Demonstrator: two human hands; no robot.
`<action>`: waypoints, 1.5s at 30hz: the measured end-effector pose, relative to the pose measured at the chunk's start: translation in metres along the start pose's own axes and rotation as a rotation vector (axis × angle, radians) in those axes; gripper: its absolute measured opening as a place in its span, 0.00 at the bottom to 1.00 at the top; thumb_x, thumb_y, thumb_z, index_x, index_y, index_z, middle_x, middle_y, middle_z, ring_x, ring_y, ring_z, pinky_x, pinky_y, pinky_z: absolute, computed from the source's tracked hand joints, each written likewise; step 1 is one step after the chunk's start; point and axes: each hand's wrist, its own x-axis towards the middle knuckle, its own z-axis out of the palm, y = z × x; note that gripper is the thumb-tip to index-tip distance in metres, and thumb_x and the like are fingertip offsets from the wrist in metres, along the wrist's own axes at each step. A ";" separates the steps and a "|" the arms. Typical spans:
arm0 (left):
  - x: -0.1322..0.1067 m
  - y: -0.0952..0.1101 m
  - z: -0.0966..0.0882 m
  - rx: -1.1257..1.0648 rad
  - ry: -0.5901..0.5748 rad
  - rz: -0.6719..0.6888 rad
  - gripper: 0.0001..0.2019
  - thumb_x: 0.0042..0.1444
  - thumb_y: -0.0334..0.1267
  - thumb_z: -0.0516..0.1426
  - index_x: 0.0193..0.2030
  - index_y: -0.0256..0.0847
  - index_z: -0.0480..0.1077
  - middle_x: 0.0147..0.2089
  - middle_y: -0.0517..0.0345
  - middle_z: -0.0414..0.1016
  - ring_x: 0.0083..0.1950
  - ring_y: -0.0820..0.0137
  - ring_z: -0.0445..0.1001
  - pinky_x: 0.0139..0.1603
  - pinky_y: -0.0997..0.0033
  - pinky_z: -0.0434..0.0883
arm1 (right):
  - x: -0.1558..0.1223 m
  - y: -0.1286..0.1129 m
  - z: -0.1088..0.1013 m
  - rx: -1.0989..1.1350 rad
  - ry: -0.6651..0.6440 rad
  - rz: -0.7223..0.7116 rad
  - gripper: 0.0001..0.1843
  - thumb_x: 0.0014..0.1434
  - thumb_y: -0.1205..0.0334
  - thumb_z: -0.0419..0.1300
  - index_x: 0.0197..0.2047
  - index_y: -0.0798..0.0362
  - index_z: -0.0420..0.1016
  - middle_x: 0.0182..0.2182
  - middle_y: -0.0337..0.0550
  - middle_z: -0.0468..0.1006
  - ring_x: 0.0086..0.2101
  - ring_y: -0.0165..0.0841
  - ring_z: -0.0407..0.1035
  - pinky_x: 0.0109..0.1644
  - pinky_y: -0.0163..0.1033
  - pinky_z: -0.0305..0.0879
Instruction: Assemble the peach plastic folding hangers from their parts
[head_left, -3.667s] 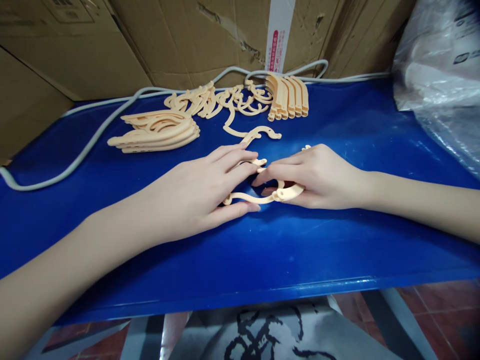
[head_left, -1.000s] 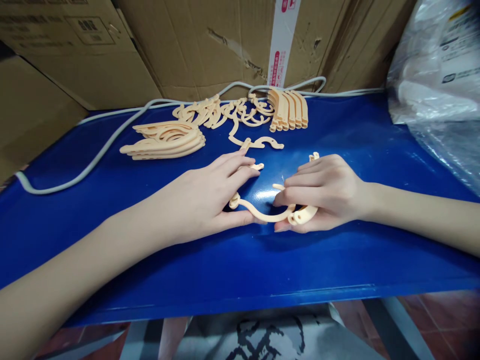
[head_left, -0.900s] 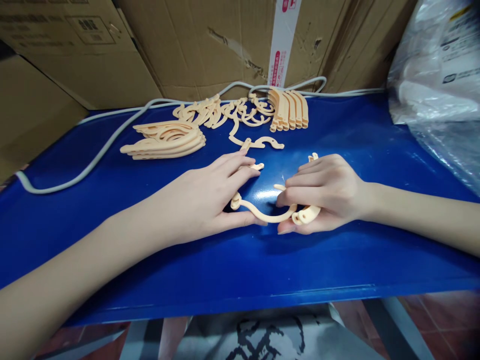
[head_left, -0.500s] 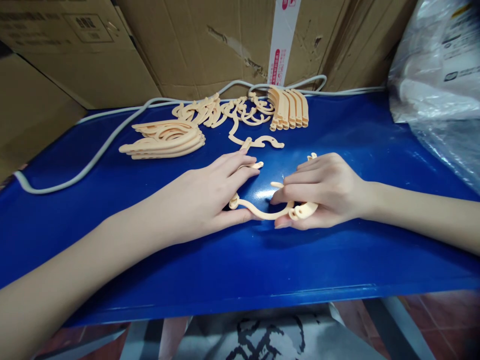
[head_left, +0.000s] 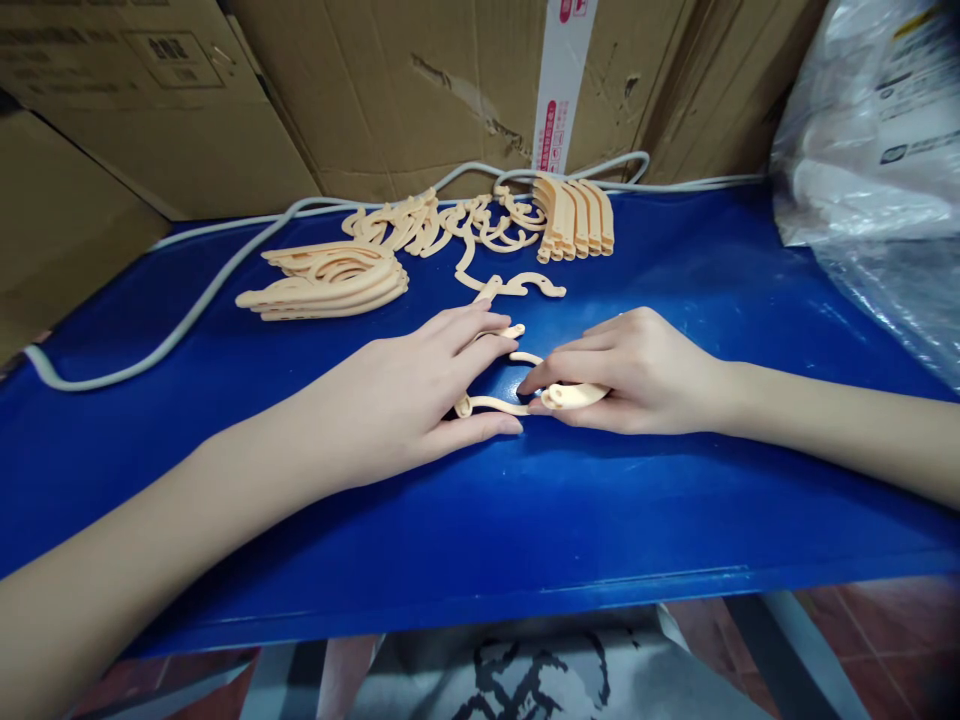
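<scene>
My left hand point(head_left: 442, 385) presses down on cream plastic hanger parts, and a short end point(head_left: 517, 331) sticks out past its fingertips. Its thumb lies along the near side of a thin curved hanger piece point(head_left: 495, 404), which spans toward the right hand. My right hand point(head_left: 630, 375) is closed on a thicker cream hanger arm point(head_left: 576, 396), whose holed end faces left. The far part of that arm is hidden under the palm. Just beyond the left fingers lies a hanger hook piece point(head_left: 541, 284) on the blue tabletop point(head_left: 480, 530).
Stacked curved hanger parts point(head_left: 330, 282) lie at the back left. Loose hooks point(head_left: 502, 225) and another stack of hanger arms point(head_left: 574, 220) sit farther back. A white cable point(head_left: 202, 325) runs along the cardboard boxes point(head_left: 420, 110). Clear plastic bags point(head_left: 862, 150) stand at right.
My right hand has shifted left and slightly down with the hanger arm, closer to my left hand. The gap between the hands is smaller. My left hand has barely moved.
</scene>
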 end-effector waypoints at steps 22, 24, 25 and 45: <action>-0.001 0.002 -0.001 0.017 0.000 0.002 0.32 0.67 0.59 0.43 0.67 0.36 0.61 0.70 0.42 0.60 0.71 0.54 0.58 0.62 0.53 0.71 | 0.001 0.000 -0.002 -0.020 0.014 0.019 0.11 0.68 0.60 0.54 0.44 0.54 0.76 0.35 0.40 0.83 0.30 0.30 0.75 0.32 0.34 0.60; -0.001 0.002 -0.002 0.018 -0.002 0.000 0.32 0.68 0.59 0.43 0.67 0.37 0.60 0.70 0.42 0.60 0.71 0.54 0.58 0.63 0.54 0.70 | 0.001 0.000 -0.002 -0.025 0.021 0.019 0.10 0.67 0.60 0.55 0.44 0.54 0.76 0.35 0.40 0.83 0.30 0.29 0.74 0.32 0.34 0.60; -0.001 0.002 -0.001 0.019 -0.002 0.001 0.32 0.68 0.59 0.43 0.67 0.37 0.60 0.70 0.42 0.60 0.71 0.54 0.58 0.63 0.54 0.70 | 0.001 -0.001 -0.002 -0.028 0.025 0.020 0.10 0.67 0.61 0.55 0.45 0.54 0.76 0.35 0.40 0.83 0.29 0.29 0.74 0.31 0.34 0.60; -0.002 0.000 0.000 0.022 0.007 0.018 0.32 0.68 0.56 0.45 0.68 0.33 0.60 0.70 0.40 0.60 0.71 0.52 0.58 0.62 0.52 0.70 | 0.001 0.001 -0.002 -0.034 0.025 0.013 0.14 0.67 0.61 0.55 0.51 0.55 0.78 0.41 0.41 0.84 0.34 0.31 0.77 0.34 0.34 0.64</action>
